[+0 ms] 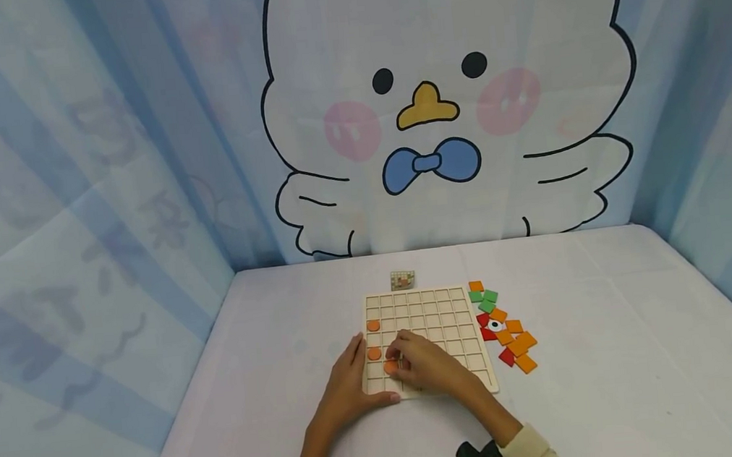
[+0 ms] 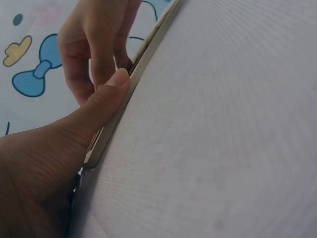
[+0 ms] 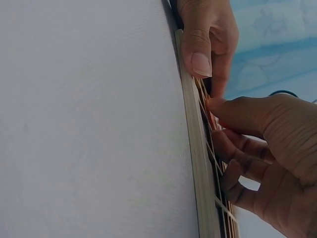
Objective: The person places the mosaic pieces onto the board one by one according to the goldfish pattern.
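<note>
Thumb of the left hand [image 1: 346, 388] lies along the near edge of the board [image 1: 430, 310], with its fingers stretched up the left side; that's an open brace on the corner, not a clamp. Good spot, and light pressure should be enough to stop the board sliding. Right hand [image 1: 420, 361], just past it: grip nearly closed, thumb and curled fingers at an orange disc [image 1: 390, 367], which looks pinched between them low on the board, about one column in from the left. I'd lower it square, get it flat inside the cell walls, then part the fingers sideways so it doesn't tip. Can't tell if it's seated; fingers cover part of it, and both wrist views are nearly edge-on. Cells under the right hand are hidden too. Further up, two more discs [image 1: 374, 354] sit in the left column. Loose tiles [image 1: 523, 343] crowd off the right side, some seeming to overlap, so no firm count. Small card [image 1: 402, 280] beyond the far edge: grid pattern visible, detail too small to read from here.
</note>
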A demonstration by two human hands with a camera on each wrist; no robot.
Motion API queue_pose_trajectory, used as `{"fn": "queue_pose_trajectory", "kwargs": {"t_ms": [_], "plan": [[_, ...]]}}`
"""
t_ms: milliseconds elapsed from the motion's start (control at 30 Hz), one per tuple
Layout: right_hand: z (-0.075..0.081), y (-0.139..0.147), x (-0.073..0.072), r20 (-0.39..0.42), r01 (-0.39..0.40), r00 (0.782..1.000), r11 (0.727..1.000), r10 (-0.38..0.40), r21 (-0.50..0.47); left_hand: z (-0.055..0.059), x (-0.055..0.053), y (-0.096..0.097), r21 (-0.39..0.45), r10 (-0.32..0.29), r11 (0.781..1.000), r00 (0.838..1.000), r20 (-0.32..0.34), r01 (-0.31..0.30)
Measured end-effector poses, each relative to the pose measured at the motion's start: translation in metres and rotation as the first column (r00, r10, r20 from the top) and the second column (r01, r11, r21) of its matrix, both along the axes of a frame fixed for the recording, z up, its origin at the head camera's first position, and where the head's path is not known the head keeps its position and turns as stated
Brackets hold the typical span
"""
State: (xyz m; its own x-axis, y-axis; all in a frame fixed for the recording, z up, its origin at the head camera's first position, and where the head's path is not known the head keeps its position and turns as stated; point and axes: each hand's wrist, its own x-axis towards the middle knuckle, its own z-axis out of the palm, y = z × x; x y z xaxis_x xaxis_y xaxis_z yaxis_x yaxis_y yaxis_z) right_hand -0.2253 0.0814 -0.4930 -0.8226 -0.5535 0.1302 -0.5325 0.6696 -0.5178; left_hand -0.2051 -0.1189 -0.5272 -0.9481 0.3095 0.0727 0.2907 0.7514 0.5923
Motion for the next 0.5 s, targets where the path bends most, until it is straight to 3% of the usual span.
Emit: {"fn": "queue_pose_trajectory", "kwargs": {"t_ms": [267, 500], "plan": [[0.012, 0.008, -0.001, 0.014, 0.048, 0.999, 0.999, -0.047, -0.021, -0.001, 0.002, 0.001, 0.008, -0.005, 1.000, 1.000, -0.016, 0.005], [0.023, 0.022, -0.004, -0.023, 0.084, 0.996, 0.995, -0.085, -0.049, 0.001, 0.002, 0.002, 0.009, -0.006, 1.000, 1.000, -0.012, 0.006]]}}
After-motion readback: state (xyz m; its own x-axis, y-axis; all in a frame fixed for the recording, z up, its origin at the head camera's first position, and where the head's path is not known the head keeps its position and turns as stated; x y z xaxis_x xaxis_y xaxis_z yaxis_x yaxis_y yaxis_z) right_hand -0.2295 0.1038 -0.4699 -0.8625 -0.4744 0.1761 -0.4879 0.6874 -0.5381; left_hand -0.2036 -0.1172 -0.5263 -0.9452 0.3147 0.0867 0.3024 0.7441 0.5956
